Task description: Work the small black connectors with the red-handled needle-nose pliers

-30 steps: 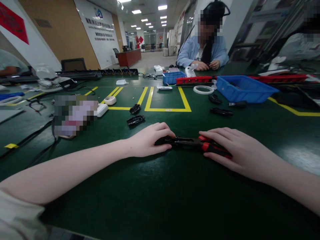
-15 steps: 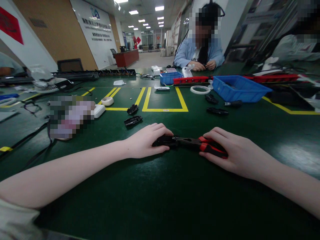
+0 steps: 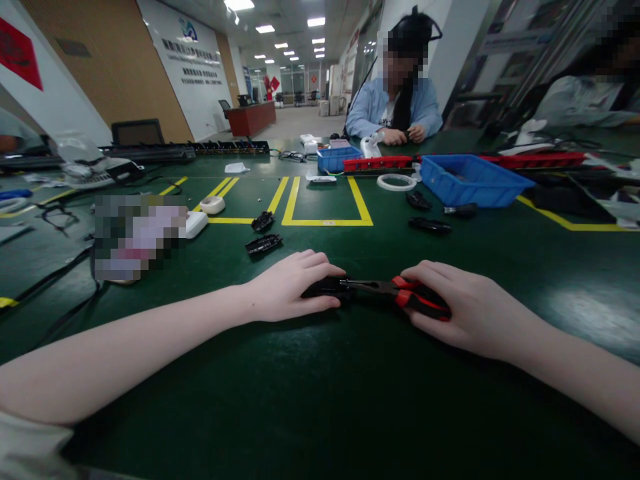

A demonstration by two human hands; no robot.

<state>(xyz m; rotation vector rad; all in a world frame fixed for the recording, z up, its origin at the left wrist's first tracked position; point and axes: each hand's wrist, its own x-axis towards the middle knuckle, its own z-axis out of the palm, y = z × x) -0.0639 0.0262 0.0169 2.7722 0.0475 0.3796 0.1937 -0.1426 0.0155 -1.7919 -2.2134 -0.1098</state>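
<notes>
On the left of the green surface, a white box lies by two loose black parts near the yellow tape. The left hand presses a small black piece down, fingers curled over it. The pliers lie flat with their nose at that piece, and the right hand has its fingers wrapped round the red handles. Compared with a second ago both hands sit just as they did; only the view has drifted, so the work looks steady rather than advancing. Far right stands a blue bin.
</notes>
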